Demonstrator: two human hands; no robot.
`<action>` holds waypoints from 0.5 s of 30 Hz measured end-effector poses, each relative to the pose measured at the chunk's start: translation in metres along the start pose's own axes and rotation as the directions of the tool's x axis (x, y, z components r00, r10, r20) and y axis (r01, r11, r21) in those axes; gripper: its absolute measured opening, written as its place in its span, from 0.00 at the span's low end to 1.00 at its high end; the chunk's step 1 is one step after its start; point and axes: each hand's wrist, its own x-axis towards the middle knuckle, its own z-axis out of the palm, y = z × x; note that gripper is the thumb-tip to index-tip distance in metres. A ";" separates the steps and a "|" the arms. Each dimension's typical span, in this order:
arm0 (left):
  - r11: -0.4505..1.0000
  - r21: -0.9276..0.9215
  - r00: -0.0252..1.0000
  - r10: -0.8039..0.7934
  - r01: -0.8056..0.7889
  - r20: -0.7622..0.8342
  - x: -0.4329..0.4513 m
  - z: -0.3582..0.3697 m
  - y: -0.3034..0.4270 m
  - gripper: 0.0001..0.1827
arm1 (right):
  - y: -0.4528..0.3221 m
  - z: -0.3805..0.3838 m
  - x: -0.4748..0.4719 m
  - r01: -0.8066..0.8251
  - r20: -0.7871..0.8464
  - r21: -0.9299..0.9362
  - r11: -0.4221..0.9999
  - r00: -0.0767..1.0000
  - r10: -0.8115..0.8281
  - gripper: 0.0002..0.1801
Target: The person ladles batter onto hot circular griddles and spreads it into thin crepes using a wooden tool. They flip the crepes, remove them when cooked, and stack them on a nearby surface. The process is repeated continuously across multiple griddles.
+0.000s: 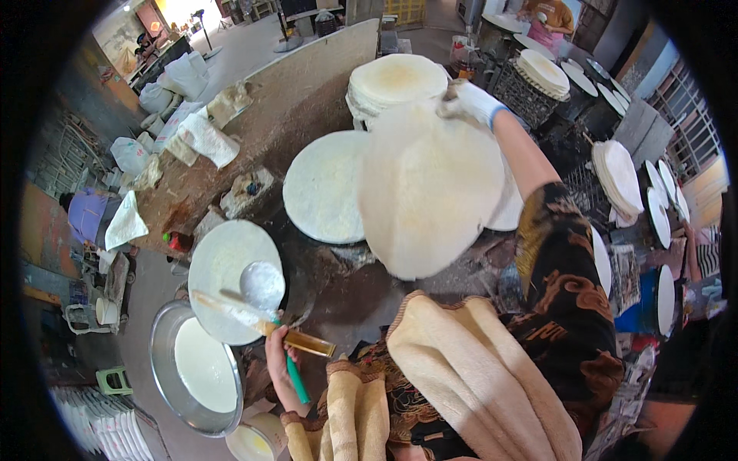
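Note:
Bare, my left hand (278, 346) grips a ladle (262, 285) with a green handle, together with a wooden spreader (300, 340) whose blade is coated white. Both tools lie over a round griddle (225, 253) covered with pale batter. My right hand (470, 102), in a white glove, pinches the top edge of a large thin flatbread (432, 190), which hangs down across the middle. Behind it rises a stack of flatbreads (398, 80). Another coated round griddle (326, 184) is partly covered by the hanging sheet, and a third pale round (507, 201) shows at its right.
A steel basin of white batter (204, 369) stands at lower left, beside a white bucket (256, 441). Along the left runs a low wall (277, 98) with cloths (207, 138) on it. More flatbread stacks (617, 178) stand at right. A co-worker (548, 23) is at upper right, another (89, 213) at left.

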 end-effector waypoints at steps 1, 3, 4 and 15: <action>0.999 -0.035 0.999 0.037 -0.037 -0.019 0.003 0.007 0.000 0.10 | 0.008 -0.012 0.039 -0.013 0.046 -0.051 0.999 0.999 0.015 0.25; 0.990 -0.126 0.997 0.058 -0.064 -0.047 0.010 0.017 0.000 0.12 | 0.028 -0.049 0.119 0.097 -0.027 -0.410 0.907 0.993 -0.118 0.24; 0.980 -0.189 0.997 0.059 -0.066 -0.039 0.018 0.020 -0.003 0.12 | 0.018 -0.061 0.139 0.073 -0.134 -0.503 0.861 0.978 -0.162 0.24; 0.930 -0.363 0.995 0.019 -0.051 -0.094 0.056 0.091 0.026 0.14 | 0.057 -0.060 0.236 0.027 -0.149 -0.942 0.335 0.860 -0.488 0.12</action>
